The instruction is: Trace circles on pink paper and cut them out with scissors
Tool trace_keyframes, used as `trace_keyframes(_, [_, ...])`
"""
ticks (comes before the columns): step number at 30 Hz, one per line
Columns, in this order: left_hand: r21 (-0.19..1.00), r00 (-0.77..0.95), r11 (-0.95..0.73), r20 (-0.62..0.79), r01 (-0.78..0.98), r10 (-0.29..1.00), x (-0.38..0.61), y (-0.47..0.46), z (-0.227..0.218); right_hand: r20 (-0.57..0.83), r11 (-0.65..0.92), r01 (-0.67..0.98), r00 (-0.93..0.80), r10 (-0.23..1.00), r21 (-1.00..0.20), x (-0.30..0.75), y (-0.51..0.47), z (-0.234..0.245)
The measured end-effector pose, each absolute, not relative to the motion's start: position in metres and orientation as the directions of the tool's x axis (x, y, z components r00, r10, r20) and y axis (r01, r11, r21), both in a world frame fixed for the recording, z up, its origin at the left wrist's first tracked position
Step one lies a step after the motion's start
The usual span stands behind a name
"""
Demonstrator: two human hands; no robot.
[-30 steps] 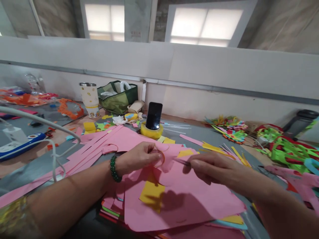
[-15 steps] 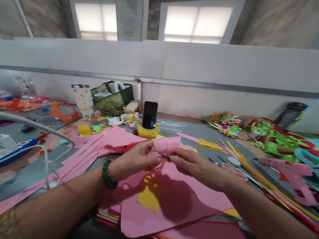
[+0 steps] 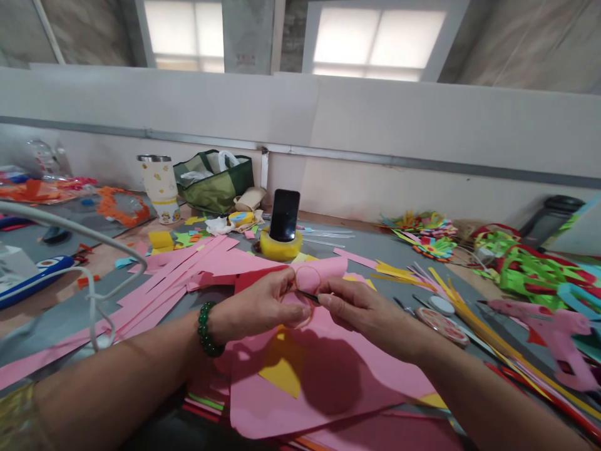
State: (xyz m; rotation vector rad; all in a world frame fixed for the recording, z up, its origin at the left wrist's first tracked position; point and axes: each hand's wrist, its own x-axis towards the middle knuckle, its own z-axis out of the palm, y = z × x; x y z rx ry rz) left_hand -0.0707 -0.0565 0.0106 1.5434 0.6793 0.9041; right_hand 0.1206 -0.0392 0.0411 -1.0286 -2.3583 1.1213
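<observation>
My left hand [image 3: 265, 297] pinches a thin yellowish loop [image 3: 307, 266], which looks like a narrow curled strip. A second curve of it shows below the fingers. In my right hand [image 3: 364, 307] is a slim dark pointed tool [image 3: 307, 295], gripped between thumb and fingers with its tip across the loop, close to the left fingers. Its exact kind is too small to tell. Both hands are above pink paper sheets [image 3: 375, 363], where a yellow paper piece [image 3: 282, 369] lies under the left hand.
A phone [image 3: 284, 216] leans in a yellow tape roll [image 3: 280, 248] behind the hands. Pink strips [image 3: 164, 282] spread leftward, near a white cable [image 3: 70, 219]. On the right are a pink glue gun [image 3: 554, 326], a round case [image 3: 441, 324] and yellow strips [image 3: 469, 313].
The view has shifted slightly, so the hands and loop appear a little farther right. The dark tool shows more of its length across the loop. Both grips stay the same.
</observation>
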Motion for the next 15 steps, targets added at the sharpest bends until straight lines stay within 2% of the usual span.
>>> trace_keyframes(11, [0.991, 0.638, -0.071, 0.125, -0.110, 0.760, -0.0728, -0.0563, 0.0120, 0.031, 0.502, 0.496, -0.689, 0.724, -0.709, 0.1190, -0.0440, 0.0459])
trace_keyframes(15, [0.995, 0.643, -0.083, 0.103, -0.062, 0.759, -0.0740, -0.0557, 0.0097, 0.038, 0.532, 0.505, -0.699, 0.714, -0.680, 0.1184, -0.0443, 0.0452])
